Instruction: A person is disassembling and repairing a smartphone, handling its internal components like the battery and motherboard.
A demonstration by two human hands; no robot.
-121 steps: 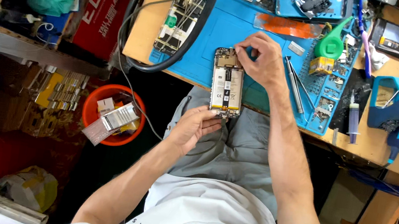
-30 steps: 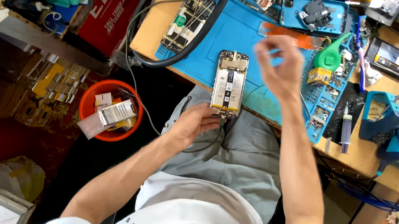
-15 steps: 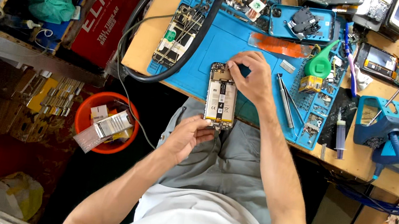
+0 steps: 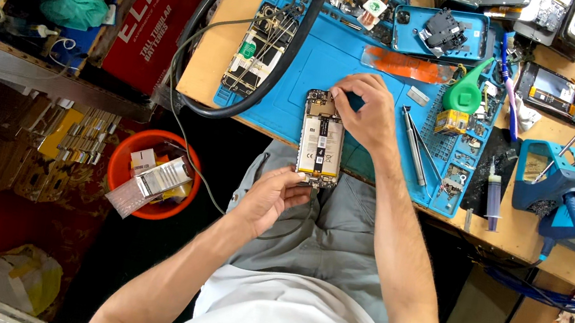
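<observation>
An opened phone (image 4: 321, 140), its back cover off and a white battery showing, lies on the blue work mat (image 4: 315, 68) at the bench's near edge. My left hand (image 4: 269, 198) holds the phone's bottom end from below with its fingertips. My right hand (image 4: 363, 112) rests at the phone's upper right corner, pinching a small dark tool (image 4: 353, 101) against it.
A thick black hose (image 4: 256, 67) curves over the mat's left side beside another stripped phone frame (image 4: 258, 49). Metal tweezers (image 4: 413, 145), a green squeeze bottle (image 4: 466, 93), an orange pry strip (image 4: 406, 67) and a blue stand (image 4: 561, 185) sit right. An orange bin (image 4: 151, 174) stands below left.
My right hand lifted off the phone a second ago, then came back down onto its upper right corner. My left hand stayed at the phone's bottom end.
</observation>
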